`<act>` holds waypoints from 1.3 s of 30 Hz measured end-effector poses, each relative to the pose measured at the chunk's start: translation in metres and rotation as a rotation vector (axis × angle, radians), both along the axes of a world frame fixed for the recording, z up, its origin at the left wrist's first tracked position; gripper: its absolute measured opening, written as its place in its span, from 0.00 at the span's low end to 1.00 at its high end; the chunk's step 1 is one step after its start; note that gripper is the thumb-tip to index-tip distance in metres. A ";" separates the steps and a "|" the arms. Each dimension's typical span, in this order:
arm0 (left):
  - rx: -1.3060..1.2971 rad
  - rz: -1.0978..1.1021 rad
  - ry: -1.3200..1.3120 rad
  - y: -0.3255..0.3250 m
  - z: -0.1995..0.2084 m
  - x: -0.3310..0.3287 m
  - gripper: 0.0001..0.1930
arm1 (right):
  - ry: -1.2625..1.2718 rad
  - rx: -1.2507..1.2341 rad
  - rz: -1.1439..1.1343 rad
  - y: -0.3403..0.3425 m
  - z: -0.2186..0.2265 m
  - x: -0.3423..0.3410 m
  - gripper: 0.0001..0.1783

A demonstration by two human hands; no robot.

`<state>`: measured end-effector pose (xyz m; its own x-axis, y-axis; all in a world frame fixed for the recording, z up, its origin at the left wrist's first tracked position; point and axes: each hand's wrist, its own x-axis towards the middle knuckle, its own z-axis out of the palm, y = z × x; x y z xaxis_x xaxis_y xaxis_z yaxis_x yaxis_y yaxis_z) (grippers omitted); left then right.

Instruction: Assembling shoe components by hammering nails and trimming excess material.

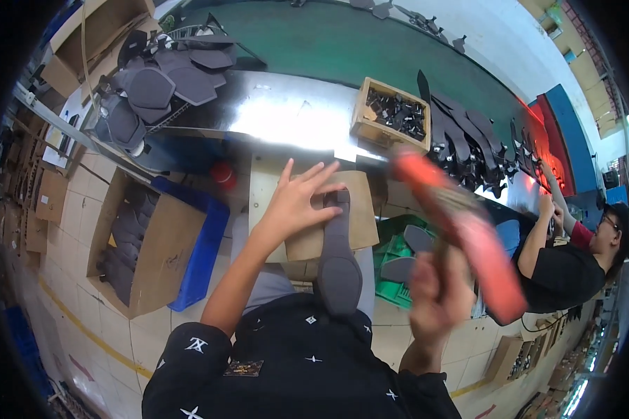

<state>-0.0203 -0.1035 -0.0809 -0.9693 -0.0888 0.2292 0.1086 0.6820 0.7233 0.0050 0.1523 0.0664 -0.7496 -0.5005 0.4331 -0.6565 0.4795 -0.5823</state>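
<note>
A dark grey shoe sole (pixel 339 269) lies lengthwise over a tan board (pixel 360 209), its broad end reaching back over my lap. My left hand (pixel 302 199) has its thumb and forefinger on the narrow far end of the sole, the other fingers spread out. Whether a small part sits between those fingertips is hard to make out. My right hand (pixel 437 297) is closed round the handle of a red hammer (pixel 479 255), raised to the right of the sole and blurred by motion.
A wooden box (pixel 360 129) of small black parts stands on the bench, straps (pixel 461 136) to its right. Stacked soles (pixel 150 87) lie far left. A carton (pixel 150 272) of soles and a green crate (pixel 391 293) flank me. A co-worker (pixel 569 269) sits at right.
</note>
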 end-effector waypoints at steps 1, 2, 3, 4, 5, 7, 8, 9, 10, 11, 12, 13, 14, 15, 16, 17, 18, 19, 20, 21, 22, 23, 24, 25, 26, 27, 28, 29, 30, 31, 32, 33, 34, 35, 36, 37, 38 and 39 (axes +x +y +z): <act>-0.073 -0.034 -0.013 0.000 0.004 0.001 0.41 | -0.272 -0.297 -0.098 0.000 0.015 0.019 0.23; -0.146 -0.068 -0.024 0.001 0.005 0.003 0.34 | -0.276 -0.292 -0.101 -0.007 0.008 0.015 0.23; -0.142 -0.069 -0.019 0.002 0.007 0.002 0.34 | -0.026 -0.155 -0.022 -0.014 -0.006 0.002 0.21; -0.150 -0.048 0.000 0.004 0.006 0.004 0.28 | 0.215 -0.022 0.073 -0.019 -0.030 -0.008 0.21; -0.156 -0.036 0.022 0.006 0.005 0.005 0.22 | -0.168 -0.049 0.070 -0.021 -0.066 -0.010 0.19; -0.143 -0.014 0.100 0.004 -0.009 0.003 0.19 | -0.184 -0.069 0.048 -0.016 -0.052 -0.005 0.12; -0.124 -0.025 0.149 0.007 -0.007 0.011 0.16 | -0.162 -0.053 0.032 -0.010 -0.042 0.003 0.11; -0.178 -0.037 0.260 0.002 -0.002 0.011 0.15 | -0.171 -0.089 0.001 -0.008 -0.038 0.002 0.09; -0.179 -0.034 0.264 0.002 0.003 0.016 0.15 | -0.170 -0.127 -0.031 -0.007 -0.035 -0.004 0.08; 0.068 -0.128 0.150 0.002 0.005 0.026 0.15 | -0.167 -0.134 -0.027 -0.006 -0.033 -0.005 0.13; 0.316 -0.219 0.031 0.004 0.008 0.038 0.16 | -0.169 -0.133 -0.022 -0.008 -0.032 -0.010 0.13; 0.329 -0.288 -0.033 0.007 0.024 0.053 0.15 | -0.131 -0.052 -0.022 -0.011 -0.031 -0.019 0.17; 0.335 -0.277 -0.039 0.012 0.039 0.069 0.15 | -0.094 0.028 -0.016 -0.017 -0.030 -0.026 0.21; 0.433 -0.310 -0.068 0.018 0.052 0.084 0.13 | -0.019 0.008 0.049 -0.022 -0.041 -0.033 0.27; 0.535 -0.341 -0.096 0.022 0.063 0.097 0.12 | -0.027 0.014 0.057 -0.025 -0.050 -0.038 0.27; 0.624 -0.334 -0.106 0.027 0.076 0.108 0.11 | -0.001 0.197 0.106 -0.024 -0.060 -0.041 0.27; 0.713 -0.324 -0.113 0.030 0.085 0.116 0.10 | 0.029 0.378 0.159 -0.026 -0.065 -0.043 0.28; 0.758 -0.321 -0.178 0.031 0.088 0.124 0.11 | -0.006 0.560 0.202 -0.028 -0.066 -0.041 0.27; 0.765 -0.308 -0.186 0.032 0.090 0.130 0.11 | -0.016 0.564 0.214 -0.030 -0.067 -0.042 0.27; 0.885 -0.317 -0.230 0.033 0.093 0.133 0.11 | 0.113 0.502 0.307 -0.034 -0.067 -0.045 0.25; 1.005 -0.328 -0.274 0.034 0.095 0.136 0.12 | 0.239 0.436 0.398 -0.037 -0.066 -0.046 0.23; 0.971 -0.331 -0.277 0.033 0.097 0.138 0.12 | 0.022 0.234 0.431 -0.039 -0.060 -0.041 0.18; 0.981 -0.320 -0.279 0.032 0.098 0.141 0.12 | 0.014 0.239 0.441 -0.039 -0.056 -0.037 0.18; 0.947 -0.330 -0.298 0.032 0.099 0.143 0.12 | -0.265 0.042 0.588 -0.037 -0.054 -0.032 0.17; 0.912 -0.340 -0.317 0.031 0.100 0.144 0.13 | -0.545 -0.160 0.720 -0.035 -0.052 -0.029 0.17; 0.923 -0.339 -0.321 0.033 0.100 0.145 0.13 | -0.701 -0.296 0.795 -0.038 -0.050 -0.022 0.19; 0.949 -0.357 -0.296 0.035 0.100 0.145 0.13 | -0.710 -0.289 0.791 -0.038 -0.050 -0.020 0.19; 0.974 -0.375 -0.269 0.036 0.100 0.145 0.14 | -0.752 -0.310 0.860 -0.038 -0.050 -0.019 0.19; 0.988 -0.376 -0.273 0.036 0.101 0.145 0.14 | -0.796 -0.331 0.925 -0.037 -0.048 -0.018 0.19; 0.979 -0.432 -0.252 0.036 0.103 0.144 0.14 | -0.771 -0.365 0.989 -0.039 -0.048 -0.022 0.18; 0.971 -0.487 -0.229 0.035 0.106 0.144 0.14 | -0.781 -0.355 0.981 -0.039 -0.045 -0.019 0.18; 1.009 -0.511 -0.258 0.035 0.111 0.144 0.14 | -0.763 -0.356 0.994 -0.039 -0.041 -0.016 0.20; 1.024 -0.512 -0.256 0.033 0.112 0.143 0.14 | -0.746 -0.356 1.006 -0.039 -0.038 -0.014 0.22; 1.008 -0.593 -0.293 0.031 0.112 0.141 0.11 | -0.699 -0.358 1.075 -0.044 -0.036 -0.017 0.22; 0.986 -0.667 -0.327 0.030 0.111 0.142 0.10 | -0.708 -0.349 1.076 -0.046 -0.032 -0.020 0.22; 1.015 -0.687 -0.265 0.033 0.107 0.144 0.10 | -0.668 -0.319 1.158 -0.048 -0.027 -0.022 0.22; 1.029 -0.681 -0.262 0.035 0.106 0.145 0.10 | -0.627 -0.289 1.240 -0.050 -0.023 -0.024 0.21; 1.054 -0.722 -0.257 0.036 0.105 0.145 0.09 | -0.589 -0.293 1.284 -0.053 -0.021 -0.025 0.21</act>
